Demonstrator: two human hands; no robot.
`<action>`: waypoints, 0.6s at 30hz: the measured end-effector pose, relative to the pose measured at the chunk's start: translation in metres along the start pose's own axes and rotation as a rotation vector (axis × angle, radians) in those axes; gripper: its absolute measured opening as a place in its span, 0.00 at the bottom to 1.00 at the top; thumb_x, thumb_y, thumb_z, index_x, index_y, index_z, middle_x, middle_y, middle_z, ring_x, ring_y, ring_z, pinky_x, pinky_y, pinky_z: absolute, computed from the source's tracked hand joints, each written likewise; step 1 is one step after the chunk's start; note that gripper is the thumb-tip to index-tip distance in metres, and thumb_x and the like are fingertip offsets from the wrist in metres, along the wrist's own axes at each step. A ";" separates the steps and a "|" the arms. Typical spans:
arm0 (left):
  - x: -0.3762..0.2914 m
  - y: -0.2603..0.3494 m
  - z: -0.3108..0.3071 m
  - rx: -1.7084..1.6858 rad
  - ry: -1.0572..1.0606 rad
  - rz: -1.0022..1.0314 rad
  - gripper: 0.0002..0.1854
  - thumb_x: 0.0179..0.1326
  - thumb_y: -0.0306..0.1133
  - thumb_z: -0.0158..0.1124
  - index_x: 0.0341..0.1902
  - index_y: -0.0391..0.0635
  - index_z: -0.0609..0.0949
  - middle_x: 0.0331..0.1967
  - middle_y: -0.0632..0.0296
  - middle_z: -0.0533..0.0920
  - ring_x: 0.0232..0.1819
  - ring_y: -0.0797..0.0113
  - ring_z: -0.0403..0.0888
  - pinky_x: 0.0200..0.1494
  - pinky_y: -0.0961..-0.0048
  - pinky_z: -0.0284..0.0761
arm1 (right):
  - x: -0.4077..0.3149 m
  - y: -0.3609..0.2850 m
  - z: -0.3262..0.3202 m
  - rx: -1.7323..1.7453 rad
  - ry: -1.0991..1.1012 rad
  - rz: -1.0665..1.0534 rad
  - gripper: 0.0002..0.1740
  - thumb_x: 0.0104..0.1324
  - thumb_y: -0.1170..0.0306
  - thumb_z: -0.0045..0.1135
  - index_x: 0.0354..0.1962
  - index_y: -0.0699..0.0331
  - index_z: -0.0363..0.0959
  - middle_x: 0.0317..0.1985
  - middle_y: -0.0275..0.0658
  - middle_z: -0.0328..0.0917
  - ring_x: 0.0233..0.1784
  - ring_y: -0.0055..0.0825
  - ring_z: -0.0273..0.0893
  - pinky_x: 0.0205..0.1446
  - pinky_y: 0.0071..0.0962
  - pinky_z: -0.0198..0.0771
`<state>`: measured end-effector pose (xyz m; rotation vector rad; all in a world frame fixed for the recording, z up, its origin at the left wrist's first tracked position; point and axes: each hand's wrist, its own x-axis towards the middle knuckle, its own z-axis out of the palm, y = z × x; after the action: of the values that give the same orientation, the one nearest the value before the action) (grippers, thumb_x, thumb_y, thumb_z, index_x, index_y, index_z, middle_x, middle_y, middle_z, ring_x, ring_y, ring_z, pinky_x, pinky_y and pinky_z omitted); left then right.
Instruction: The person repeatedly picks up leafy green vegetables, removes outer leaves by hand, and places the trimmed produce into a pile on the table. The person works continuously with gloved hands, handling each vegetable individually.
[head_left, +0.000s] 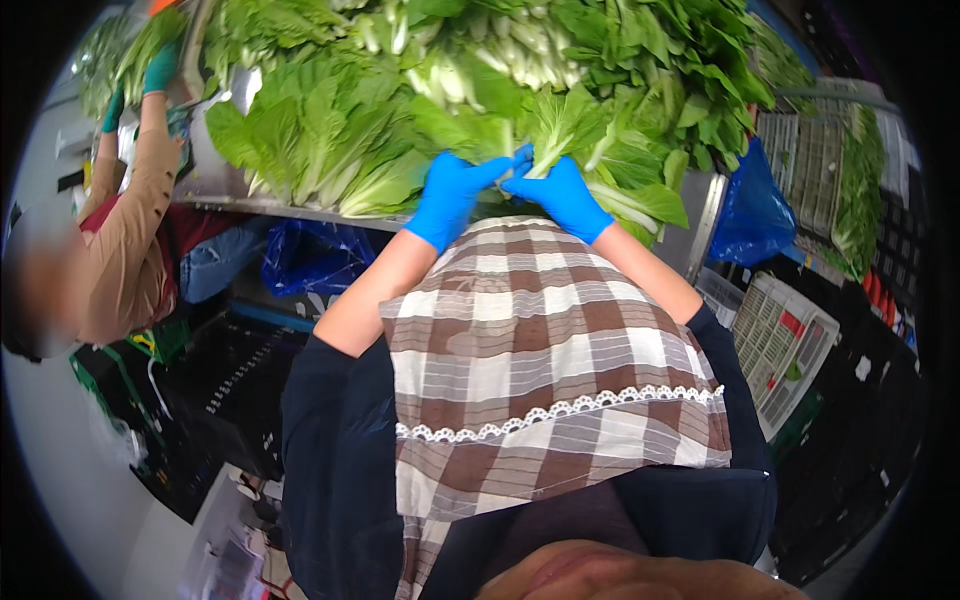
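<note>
Both my hands wear blue gloves and meet at the near edge of a metal table (705, 217) heaped with leafy greens (322, 127). My right hand (571, 196) is closed around the pale stem of a leafy green (559, 127), whose leaves point away from me. Close beside it, my left hand (454, 191) has its fingers stretched towards the same stem; whether it grips anything is hard to see. More greens with white stems (517, 52) are piled beyond my hands.
At the left, a co-worker's green-gloved hands (160, 69) handle greens. Blue plastic bags (754, 210) hang at the table's right end and below its front edge. Light plastic crates (784, 345) stand at the right, and black crates (225, 390) stand at the lower left.
</note>
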<state>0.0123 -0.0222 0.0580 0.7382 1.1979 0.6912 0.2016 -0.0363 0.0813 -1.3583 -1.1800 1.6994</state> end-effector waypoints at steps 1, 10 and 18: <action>-0.006 0.009 0.006 -0.057 -0.012 0.067 0.13 0.54 0.33 0.73 0.37 0.36 0.84 0.31 0.63 0.84 0.31 0.75 0.77 0.35 0.75 0.71 | -0.001 -0.003 -0.001 -0.033 0.007 0.038 0.13 0.57 0.68 0.67 0.36 0.68 0.78 0.31 0.36 0.80 0.32 0.19 0.76 0.36 0.22 0.72; -0.010 0.011 0.010 -0.441 0.015 0.097 0.16 0.62 0.31 0.65 0.50 0.35 0.81 0.43 0.57 0.82 0.42 0.68 0.81 0.45 0.71 0.78 | -0.004 0.000 -0.003 0.106 0.139 0.104 0.11 0.62 0.69 0.64 0.37 0.70 0.79 0.30 0.38 0.82 0.33 0.21 0.78 0.37 0.22 0.72; -0.017 0.010 0.004 -0.425 0.018 0.077 0.14 0.63 0.32 0.65 0.50 0.40 0.81 0.44 0.60 0.82 0.46 0.68 0.80 0.47 0.68 0.77 | -0.011 0.004 -0.007 0.033 0.121 0.116 0.14 0.64 0.64 0.61 0.40 0.68 0.81 0.35 0.36 0.83 0.37 0.20 0.78 0.44 0.23 0.72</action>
<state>0.0114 -0.0307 0.0766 0.4233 0.9963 0.9801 0.2110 -0.0456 0.0812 -1.5127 -1.0190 1.6821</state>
